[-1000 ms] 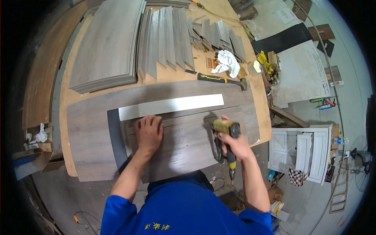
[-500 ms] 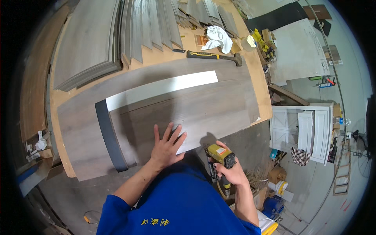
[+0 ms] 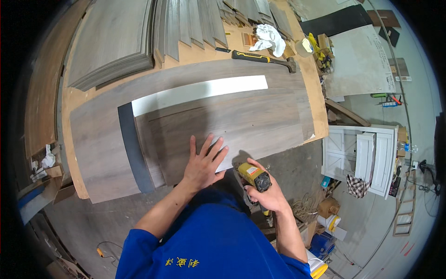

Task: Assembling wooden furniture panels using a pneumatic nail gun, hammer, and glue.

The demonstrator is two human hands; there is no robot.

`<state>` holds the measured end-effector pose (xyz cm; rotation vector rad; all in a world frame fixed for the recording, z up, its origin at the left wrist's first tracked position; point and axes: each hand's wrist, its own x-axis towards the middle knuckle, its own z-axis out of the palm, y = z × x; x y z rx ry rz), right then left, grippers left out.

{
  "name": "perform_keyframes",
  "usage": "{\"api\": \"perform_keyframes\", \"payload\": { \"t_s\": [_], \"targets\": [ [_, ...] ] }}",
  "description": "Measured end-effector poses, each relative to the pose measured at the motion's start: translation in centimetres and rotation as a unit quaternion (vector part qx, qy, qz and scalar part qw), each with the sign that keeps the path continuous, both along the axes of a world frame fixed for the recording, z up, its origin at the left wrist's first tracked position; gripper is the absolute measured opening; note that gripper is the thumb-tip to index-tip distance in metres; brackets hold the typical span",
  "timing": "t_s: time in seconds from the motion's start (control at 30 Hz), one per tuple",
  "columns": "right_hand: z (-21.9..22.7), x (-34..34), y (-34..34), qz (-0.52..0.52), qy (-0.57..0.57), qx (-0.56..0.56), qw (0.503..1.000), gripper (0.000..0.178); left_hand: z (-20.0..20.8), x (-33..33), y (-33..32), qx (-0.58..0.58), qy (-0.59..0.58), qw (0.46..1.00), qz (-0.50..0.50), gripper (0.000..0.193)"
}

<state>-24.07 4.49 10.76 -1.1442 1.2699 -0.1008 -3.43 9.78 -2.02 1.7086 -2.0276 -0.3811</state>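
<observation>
My left hand (image 3: 204,162) lies with its fingers spread on a grey-brown wood-grain panel (image 3: 260,125), close to the near edge. A narrow white piece (image 3: 226,162) shows beside its fingers at that edge. Wrapped round a yellow and black nail gun (image 3: 253,176) is my right hand (image 3: 272,193); the tool's nose points at the panel's near edge, and I cannot tell whether it touches. A white strip (image 3: 209,90) runs along the panel's far side. At the panel's left end, a dark grey strip (image 3: 134,149) lies crosswise.
A hammer (image 3: 262,57) lies at the far right of the table, near a white cloth (image 3: 269,39). Stacked grey boards (image 3: 111,42) and several narrow strips fill the far side. To the right, a white cabinet (image 3: 341,144) and a blue machine (image 3: 322,245) stand on the floor.
The nail gun in my right hand has moved left and up, closer to the panel's edge and my left hand. The whole view has shifted slightly; my left hand stays on the panel.
</observation>
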Motion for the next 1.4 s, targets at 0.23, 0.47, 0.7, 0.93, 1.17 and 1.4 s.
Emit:
{"api": "perform_keyframes", "payload": {
  "t_s": [0.23, 0.47, 0.7, 0.93, 1.17, 1.4],
  "targets": [
    [0.6, -0.1, -0.4, -0.044, -0.017, 0.028, 0.998, 0.072, 0.5, 0.0, -0.2, -0.010, 0.004, 1.000, 0.000, 0.074],
    [0.9, -3.6, -2.7, -0.096, -0.011, 0.008, 0.995, 0.071, 0.1, -0.4, -0.1, -0.009, -0.005, 1.000, 0.005, 0.074],
    [0.7, -5.6, -3.9, -0.085, -0.025, 0.013, 0.996, 0.071, 0.3, -0.8, -0.3, 0.006, -0.012, 1.000, 0.013, 0.075],
    [0.5, -7.3, -5.4, -0.079, -0.031, 0.020, 0.996, 0.070, 0.6, -1.0, -0.4, 0.021, -0.027, 0.999, 0.009, 0.079],
    [0.8, -8.5, -6.1, -0.065, -0.030, -0.003, 0.997, 0.075, 2.0, -1.8, -0.5, 0.062, -0.057, 0.996, 0.013, 0.079],
    [1.6, -15.5, -13.7, -0.107, -0.035, -0.057, 0.992, 0.065, 2.6, -2.5, 0.4, 0.111, -0.034, 0.991, 0.063, 0.071]
  ]
}}
